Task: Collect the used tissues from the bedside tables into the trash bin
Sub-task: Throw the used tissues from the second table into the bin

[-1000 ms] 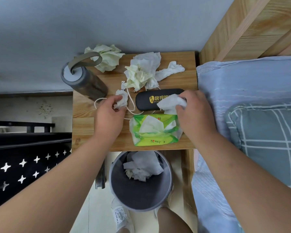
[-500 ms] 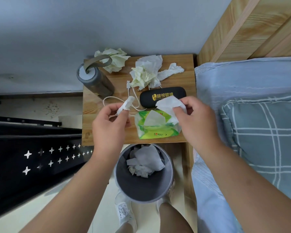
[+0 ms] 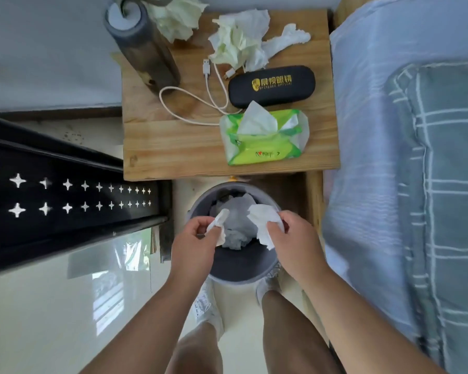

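Note:
Both my hands hover over the grey trash bin [image 3: 238, 271], which stands on the floor in front of the wooden bedside table [image 3: 173, 147]. My left hand [image 3: 195, 244] pinches a small white tissue [image 3: 219, 225]. A larger crumpled white tissue [image 3: 264, 225] is gripped by my right hand [image 3: 295, 238]. Several white tissues [image 3: 235, 211] lie inside the bin. On the table's far part remain a pale yellow-green wad [image 3: 177, 16], a white and yellowish wad [image 3: 238, 41] and a twisted white tissue [image 3: 289, 37].
On the table stand a dark bottle [image 3: 141, 47] at the far left, a white USB cable [image 3: 200, 101], a black glasses case [image 3: 272, 86] and a green tissue pack [image 3: 264, 137]. The bed with a checked pillow [image 3: 443, 184] lies to the right, a black perforated panel [image 3: 65, 195] to the left.
Both hands lifted their tissues off the table and brought them back and down over the bin. The view tilted down and closer.

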